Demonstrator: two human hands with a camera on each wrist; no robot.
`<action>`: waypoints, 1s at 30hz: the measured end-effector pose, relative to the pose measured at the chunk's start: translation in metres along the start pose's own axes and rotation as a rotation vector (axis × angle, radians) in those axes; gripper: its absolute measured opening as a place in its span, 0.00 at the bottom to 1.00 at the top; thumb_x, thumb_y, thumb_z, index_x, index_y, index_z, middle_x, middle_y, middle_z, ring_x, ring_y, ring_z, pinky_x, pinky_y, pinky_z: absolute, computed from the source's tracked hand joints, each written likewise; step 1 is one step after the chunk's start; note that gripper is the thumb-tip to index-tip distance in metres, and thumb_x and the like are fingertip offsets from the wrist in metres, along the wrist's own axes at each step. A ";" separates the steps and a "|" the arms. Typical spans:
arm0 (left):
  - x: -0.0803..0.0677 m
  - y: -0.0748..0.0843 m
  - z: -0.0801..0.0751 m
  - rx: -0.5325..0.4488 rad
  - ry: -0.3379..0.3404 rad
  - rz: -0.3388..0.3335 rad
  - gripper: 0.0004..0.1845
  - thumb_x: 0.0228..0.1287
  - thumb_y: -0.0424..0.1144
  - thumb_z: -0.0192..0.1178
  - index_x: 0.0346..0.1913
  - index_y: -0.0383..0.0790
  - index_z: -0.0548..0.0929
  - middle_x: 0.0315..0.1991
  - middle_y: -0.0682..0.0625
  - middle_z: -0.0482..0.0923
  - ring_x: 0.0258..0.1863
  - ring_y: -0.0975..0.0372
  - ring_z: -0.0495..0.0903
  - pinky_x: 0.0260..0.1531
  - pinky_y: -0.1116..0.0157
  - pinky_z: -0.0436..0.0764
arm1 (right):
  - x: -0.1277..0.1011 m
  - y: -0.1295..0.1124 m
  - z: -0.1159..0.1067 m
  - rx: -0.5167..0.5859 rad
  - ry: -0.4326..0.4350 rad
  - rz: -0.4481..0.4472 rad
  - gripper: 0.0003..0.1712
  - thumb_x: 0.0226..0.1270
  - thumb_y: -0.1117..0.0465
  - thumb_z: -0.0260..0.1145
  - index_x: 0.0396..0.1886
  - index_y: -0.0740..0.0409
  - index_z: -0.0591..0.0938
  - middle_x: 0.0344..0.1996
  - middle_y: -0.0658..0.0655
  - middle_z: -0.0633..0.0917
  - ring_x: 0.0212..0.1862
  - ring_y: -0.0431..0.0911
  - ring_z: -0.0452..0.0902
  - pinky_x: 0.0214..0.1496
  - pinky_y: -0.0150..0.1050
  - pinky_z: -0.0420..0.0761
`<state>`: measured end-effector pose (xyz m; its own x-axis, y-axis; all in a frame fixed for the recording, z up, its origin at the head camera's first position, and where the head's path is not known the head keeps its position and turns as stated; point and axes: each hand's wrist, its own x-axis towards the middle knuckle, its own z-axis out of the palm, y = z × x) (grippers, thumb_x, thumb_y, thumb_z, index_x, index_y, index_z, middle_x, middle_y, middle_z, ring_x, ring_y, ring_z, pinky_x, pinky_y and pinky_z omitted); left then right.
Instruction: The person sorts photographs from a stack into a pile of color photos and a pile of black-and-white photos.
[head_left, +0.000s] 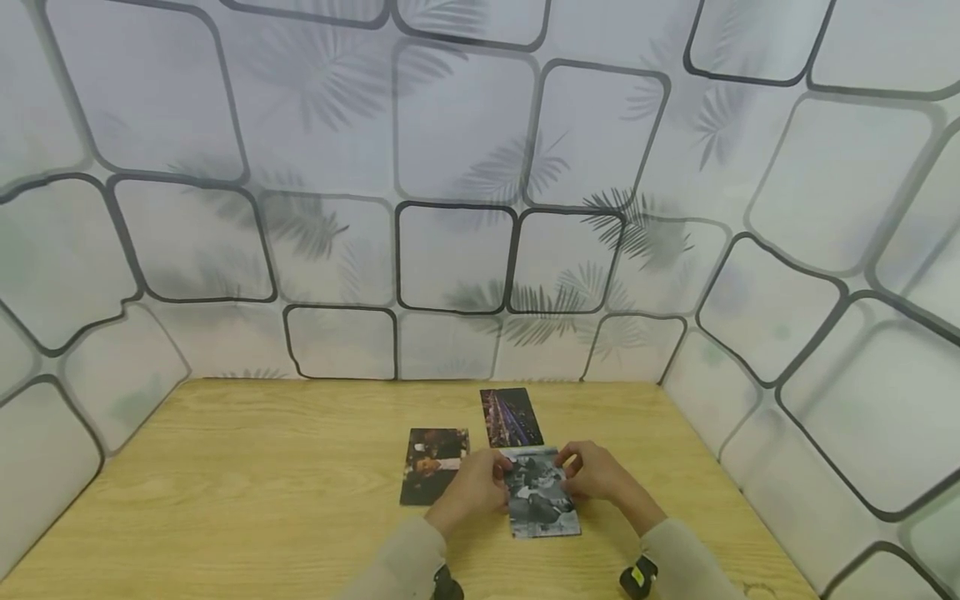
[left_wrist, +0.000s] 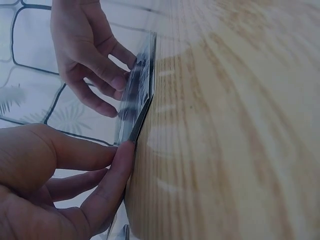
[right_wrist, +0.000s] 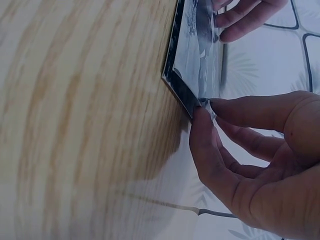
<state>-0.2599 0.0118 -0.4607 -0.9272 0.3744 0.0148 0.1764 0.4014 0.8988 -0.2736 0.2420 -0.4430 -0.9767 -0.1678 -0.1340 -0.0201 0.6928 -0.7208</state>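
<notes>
Item: stack of photo prints [head_left: 542, 498], black-and-white picture uppermost, lying flat on the wooden bench [head_left: 225, 500] near its front edge, slightly right of centre. Left hand [head_left: 474, 487]: at the stack's left edge, fingers [left_wrist: 117, 170] curled, the thumb pressed against the stack's edge where it meets the bench, as the left wrist view shows. Right hand [head_left: 596, 473]: at the stack's upper right corner, fingers [right_wrist: 210, 145] curled and pinching that corner, thumb tip at the edge of the top sheet in the right wrist view. Whether the top sheet is lifted clear of those beneath cannot be told. Adjacent: one dark print [head_left: 433, 465] flat on the bench just left of the left hand; one print of a night street scene [head_left: 511, 417] flat just beyond the stack, nearer the wall. Surround: white patterned backdrop [head_left: 465, 167] with black rounded outlines and grey leaf shapes on three sides of the bench.
</notes>
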 end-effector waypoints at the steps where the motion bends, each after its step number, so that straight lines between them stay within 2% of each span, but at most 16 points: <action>1: 0.000 0.000 0.000 0.005 0.002 0.002 0.25 0.48 0.15 0.57 0.54 0.23 0.81 0.42 0.39 0.76 0.30 0.61 0.74 0.29 0.64 0.88 | 0.000 0.000 0.000 0.001 -0.004 -0.007 0.17 0.55 0.78 0.72 0.45 0.66 0.83 0.30 0.56 0.79 0.29 0.45 0.77 0.28 0.38 0.86; 6: 0.000 0.002 0.000 0.034 0.011 -0.002 0.24 0.48 0.16 0.58 0.53 0.23 0.81 0.42 0.40 0.78 0.29 0.61 0.74 0.31 0.64 0.88 | -0.001 0.001 0.000 0.005 -0.014 -0.017 0.17 0.56 0.78 0.72 0.45 0.66 0.83 0.29 0.56 0.78 0.28 0.45 0.77 0.28 0.38 0.87; 10: 0.001 0.002 0.000 0.030 0.011 0.003 0.23 0.48 0.15 0.58 0.52 0.22 0.81 0.39 0.41 0.76 0.25 0.62 0.74 0.28 0.67 0.86 | 0.000 0.002 0.001 0.011 -0.019 -0.007 0.17 0.57 0.78 0.72 0.46 0.67 0.82 0.29 0.56 0.78 0.27 0.45 0.77 0.28 0.39 0.87; 14: 0.003 0.000 0.001 0.064 0.029 0.035 0.22 0.45 0.16 0.60 0.49 0.21 0.82 0.34 0.45 0.75 0.22 0.66 0.74 0.24 0.71 0.83 | 0.000 0.003 0.002 0.003 -0.012 -0.010 0.17 0.56 0.78 0.72 0.45 0.67 0.82 0.29 0.56 0.78 0.27 0.45 0.77 0.28 0.39 0.87; 19: 0.005 -0.003 0.001 0.114 0.056 0.067 0.23 0.42 0.17 0.61 0.48 0.22 0.83 0.30 0.47 0.75 0.22 0.67 0.74 0.24 0.73 0.79 | 0.003 0.002 0.004 -0.011 0.016 0.010 0.17 0.55 0.78 0.73 0.45 0.66 0.83 0.29 0.56 0.79 0.28 0.46 0.77 0.28 0.39 0.88; 25: 0.003 -0.002 0.002 0.118 0.062 0.066 0.21 0.46 0.17 0.64 0.48 0.21 0.83 0.28 0.49 0.74 0.22 0.68 0.74 0.26 0.72 0.81 | 0.006 0.003 0.007 -0.069 0.044 0.012 0.17 0.54 0.77 0.73 0.43 0.64 0.83 0.29 0.56 0.80 0.29 0.45 0.77 0.29 0.39 0.87; 30: 0.002 -0.001 0.003 0.084 0.047 0.062 0.21 0.48 0.16 0.63 0.50 0.20 0.82 0.27 0.49 0.73 0.21 0.67 0.73 0.23 0.73 0.79 | 0.006 0.004 0.008 -0.078 0.053 0.026 0.16 0.55 0.77 0.73 0.44 0.64 0.84 0.30 0.56 0.80 0.29 0.46 0.78 0.30 0.40 0.87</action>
<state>-0.2608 0.0146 -0.4627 -0.9276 0.3623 0.0915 0.2592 0.4477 0.8558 -0.2782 0.2387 -0.4520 -0.9870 -0.1127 -0.1144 -0.0088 0.7494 -0.6621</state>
